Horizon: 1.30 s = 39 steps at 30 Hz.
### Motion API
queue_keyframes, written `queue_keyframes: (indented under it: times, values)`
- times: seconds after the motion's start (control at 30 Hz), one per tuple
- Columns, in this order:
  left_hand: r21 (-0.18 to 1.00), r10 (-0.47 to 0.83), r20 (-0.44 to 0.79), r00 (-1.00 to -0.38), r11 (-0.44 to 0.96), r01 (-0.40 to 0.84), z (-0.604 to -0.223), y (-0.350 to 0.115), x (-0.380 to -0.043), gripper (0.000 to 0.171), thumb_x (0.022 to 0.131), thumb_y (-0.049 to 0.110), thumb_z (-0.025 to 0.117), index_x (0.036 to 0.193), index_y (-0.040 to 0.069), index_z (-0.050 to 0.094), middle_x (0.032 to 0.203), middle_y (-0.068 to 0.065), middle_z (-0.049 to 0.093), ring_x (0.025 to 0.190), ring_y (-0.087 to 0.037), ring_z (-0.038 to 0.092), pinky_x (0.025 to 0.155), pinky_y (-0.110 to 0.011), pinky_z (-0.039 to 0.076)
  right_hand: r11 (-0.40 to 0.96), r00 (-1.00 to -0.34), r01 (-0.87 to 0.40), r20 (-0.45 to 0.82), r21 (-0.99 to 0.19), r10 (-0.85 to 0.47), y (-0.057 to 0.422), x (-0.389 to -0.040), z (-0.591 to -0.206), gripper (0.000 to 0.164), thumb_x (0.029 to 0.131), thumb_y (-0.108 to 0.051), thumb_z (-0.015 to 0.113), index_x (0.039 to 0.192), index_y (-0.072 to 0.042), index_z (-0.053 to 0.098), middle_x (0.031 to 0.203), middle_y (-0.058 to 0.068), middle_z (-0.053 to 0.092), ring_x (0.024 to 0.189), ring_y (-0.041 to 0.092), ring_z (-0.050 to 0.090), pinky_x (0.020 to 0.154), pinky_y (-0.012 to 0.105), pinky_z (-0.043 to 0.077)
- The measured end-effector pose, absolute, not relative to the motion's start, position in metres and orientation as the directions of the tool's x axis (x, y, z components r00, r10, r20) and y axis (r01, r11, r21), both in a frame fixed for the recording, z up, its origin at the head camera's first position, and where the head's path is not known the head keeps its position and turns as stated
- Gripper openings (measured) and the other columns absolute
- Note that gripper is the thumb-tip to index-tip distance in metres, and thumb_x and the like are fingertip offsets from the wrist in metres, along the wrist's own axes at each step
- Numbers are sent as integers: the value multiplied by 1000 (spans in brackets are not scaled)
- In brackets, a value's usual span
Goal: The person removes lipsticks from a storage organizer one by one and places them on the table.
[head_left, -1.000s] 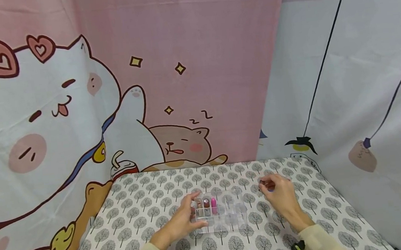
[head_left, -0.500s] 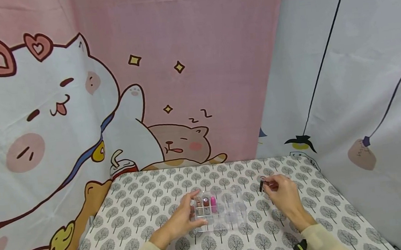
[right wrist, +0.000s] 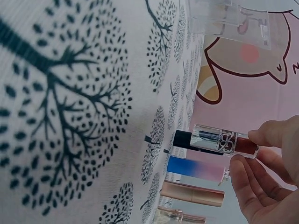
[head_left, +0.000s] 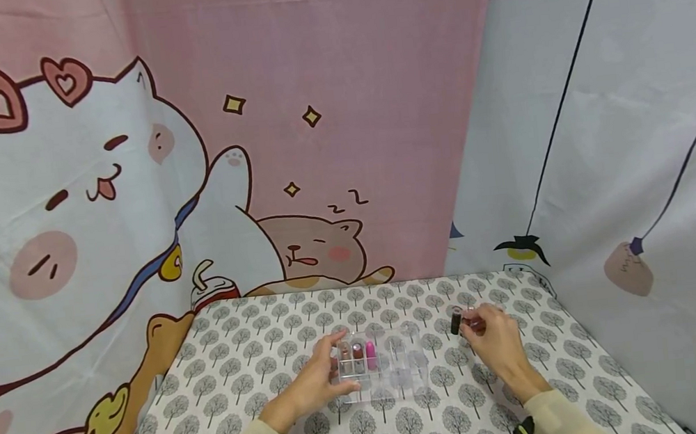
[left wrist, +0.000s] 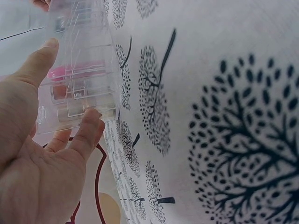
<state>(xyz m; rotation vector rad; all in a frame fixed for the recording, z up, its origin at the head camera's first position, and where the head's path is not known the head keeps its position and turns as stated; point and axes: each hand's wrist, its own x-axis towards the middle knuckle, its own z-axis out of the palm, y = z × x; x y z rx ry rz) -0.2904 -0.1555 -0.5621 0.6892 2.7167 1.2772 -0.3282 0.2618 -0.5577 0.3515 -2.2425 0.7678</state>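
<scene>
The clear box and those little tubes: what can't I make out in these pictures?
Head view: the blue-and-pink tube, hidden by the right hand.
Left wrist view: the far end of the clear box, cut off by the top edge.
Right wrist view: part of the black tube, hidden behind the held tube.

A white cloth (left wrist: 187, 42) printed with dark grey trees covers the table (head_left: 231, 378). A clear, compartmented case (head_left: 400, 362) sits directly on it, near the middle. Apart from the case, on the person's right, a dark tube (right wrist: 182, 139), a blue-to-pink tube (right wrist: 194, 168) and a copper-coloured tube (right wrist: 192, 192) stand upright on the cloth, near one another.
</scene>
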Motion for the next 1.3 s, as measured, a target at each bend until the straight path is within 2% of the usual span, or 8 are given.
queue_keyframes:
  times: [0.27, 0.53, 0.77, 0.87, 1.07, 1.3]
  values:
    - [759, 419, 135, -898, 539, 366, -561, -156, -288, 113, 98, 36, 95, 184, 21, 24, 174, -25, 42, 129, -32, 68, 111, -48, 70, 785, -683, -472, 729, -401, -38, 262, -331, -562, 22, 87, 10, 94, 106, 4, 85, 93, 17, 82, 75, 29, 81, 64, 39, 73]
    - [769, 409, 118, -905, 539, 344, -561, -155, -288, 112, 98, 37, 95, 184, 27, 23, 178, -25, 38, 134, -36, 70, 115, -48, 69, 800, -713, -444, 700, -404, -43, 262, -333, -567, 19, 88, 6, 95, 103, 3, 85, 94, 13, 78, 73, 26, 79, 62, 30, 69]
    - [766, 419, 127, -899, 535, 357, -560, -156, -288, 113, 99, 37, 95, 184, 19, 23, 177, -28, 39, 134, -36, 69, 115, -51, 69, 803, -747, -418, 664, -424, -37, 262, -334, -571, 19, 90, 5, 95, 107, 3, 86, 97, 15, 80, 76, 26, 81, 64, 31, 70]
    - [773, 423, 132, -897, 522, 360, -559, -157, -288, 112, 99, 36, 95, 184, 20, 23, 177, -29, 37, 136, -38, 69, 116, -51, 68, 802, -760, -404, 649, -440, -27, 262, -335, -572, 20, 91, 5, 94, 109, 3, 86, 98, 17, 83, 77, 27, 82, 65, 33, 71]
    - [775, 421, 131, -898, 522, 358, -559, -156, -288, 111, 99, 37, 95, 183, 28, 24, 176, -27, 38, 130, -35, 69, 112, -47, 69, 799, -767, -401, 641, -447, -27, 260, -336, -573, 21, 91, 5, 93, 111, 3, 86, 100, 20, 83, 78, 26, 82, 65, 35, 72]
    - [775, 417, 129, -900, 524, 354, -561, -157, -288, 111, 98, 37, 95, 183, 29, 25, 175, -26, 39, 126, -32, 69, 110, -44, 70, 796, -774, -398, 633, -456, -24, 259, -335, -573, 22, 91, 5, 93, 112, 4, 85, 99, 20, 84, 78, 26, 83, 65, 34, 72]
